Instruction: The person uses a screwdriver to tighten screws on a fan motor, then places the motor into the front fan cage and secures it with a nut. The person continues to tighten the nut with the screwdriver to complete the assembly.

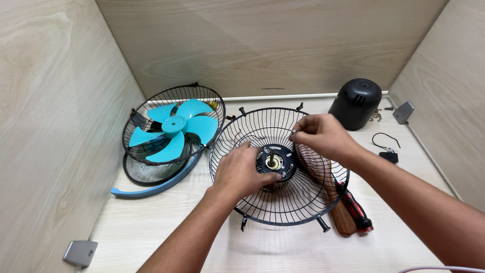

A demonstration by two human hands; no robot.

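My left hand (241,174) is clamped on the fan motor (275,163) at the centre of the black wire guard (273,202), fingers curled around the motor's left rim with the thumb on its face — as I read it, that pins motor and guard together so neither turns. My right hand (321,135) sits at about 1 o'clock from the motor hub, fingertips pinched shut on something tiny near the wires; probably a screw or nut, but too small to tell. The guard lies dish-up on the table (283,247), so it acts as a bowl: it holds only the motor and my fingers. At 9 o'clock a second guard (151,103) is tilted up, cradling the blue blade (174,129), with a blue rim band (156,187) below it. A red-and-black screwdriver (356,207) and a wooden handle (339,215) lie at 4 o'clock, partly under the guard. The black motor cover (356,102) is at 1 o'clock, with small loose hardware (376,116) beside it.
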